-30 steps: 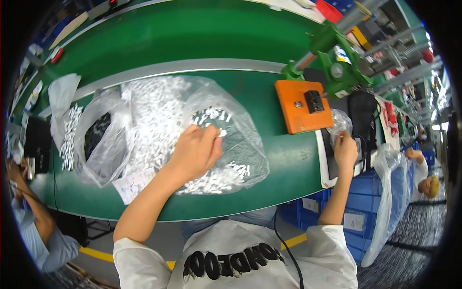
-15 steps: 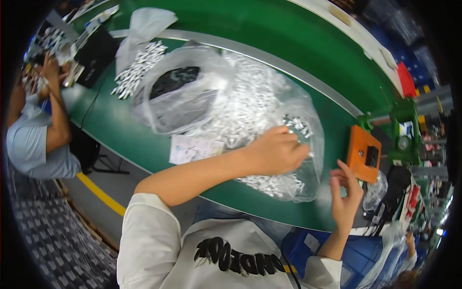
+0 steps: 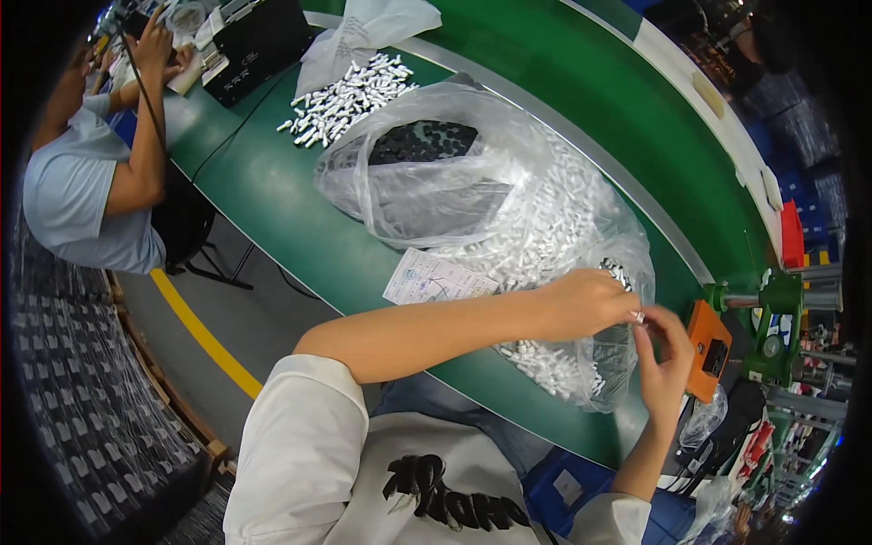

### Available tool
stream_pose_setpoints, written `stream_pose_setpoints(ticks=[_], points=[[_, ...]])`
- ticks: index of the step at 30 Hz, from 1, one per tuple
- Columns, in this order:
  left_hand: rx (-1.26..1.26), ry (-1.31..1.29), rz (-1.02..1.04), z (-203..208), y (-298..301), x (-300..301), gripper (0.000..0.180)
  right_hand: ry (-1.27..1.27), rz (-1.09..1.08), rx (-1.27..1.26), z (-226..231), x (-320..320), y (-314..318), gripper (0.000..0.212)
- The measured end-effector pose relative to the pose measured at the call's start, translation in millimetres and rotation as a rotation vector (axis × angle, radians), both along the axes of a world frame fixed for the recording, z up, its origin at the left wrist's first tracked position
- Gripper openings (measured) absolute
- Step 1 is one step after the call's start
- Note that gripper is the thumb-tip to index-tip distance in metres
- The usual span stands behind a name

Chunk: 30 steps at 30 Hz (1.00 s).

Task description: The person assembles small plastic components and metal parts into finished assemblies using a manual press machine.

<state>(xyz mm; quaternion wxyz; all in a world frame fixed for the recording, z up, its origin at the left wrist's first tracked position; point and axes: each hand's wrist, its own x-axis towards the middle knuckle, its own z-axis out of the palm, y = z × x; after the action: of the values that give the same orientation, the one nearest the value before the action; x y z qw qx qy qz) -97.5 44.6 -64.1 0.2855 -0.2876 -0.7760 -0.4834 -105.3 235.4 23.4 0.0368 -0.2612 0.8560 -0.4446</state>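
My left hand reaches across above the clear plastic bag, its fingers pinched. At its fingertips is a small white part. My right hand meets it from the right, with thumb and index finger closed about the same small part. Beneath and beyond the hands, a clear bag holds a great heap of small white parts. Dark metallic-looking pieces show beside my left knuckles. A second clear bag with black parts lies left of the heap.
A printed paper slip lies at the green table's front edge. More white parts are piled at the far left. To the right stand an orange block and a green hand press. Another person sits at the left end.
My right hand has come up to my left, and their fingertips now meet at the small white part. Before, the right hand was apart with fingers spread. The whole view has shifted.
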Motion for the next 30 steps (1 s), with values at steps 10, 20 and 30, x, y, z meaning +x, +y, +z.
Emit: stream_pose_setpoints(ticks=[10,20,30], points=[[0.177,-0.387,-0.083,8.3,-8.4,11.8,0.03,0.338,0.654,-0.018,31.3,-21.8,-209.9,0.017],[-0.12,0.168,-0.032,-30.9,-7.3,-19.6,0.012,0.382,0.707,0.223,-50.5,-43.3,-327.1,0.018],[-0.187,-0.144,0.063,-24.4,4.4,-15.3,0.017,0.241,0.505,-0.136,35.2,-28.3,-222.8,0.018]])
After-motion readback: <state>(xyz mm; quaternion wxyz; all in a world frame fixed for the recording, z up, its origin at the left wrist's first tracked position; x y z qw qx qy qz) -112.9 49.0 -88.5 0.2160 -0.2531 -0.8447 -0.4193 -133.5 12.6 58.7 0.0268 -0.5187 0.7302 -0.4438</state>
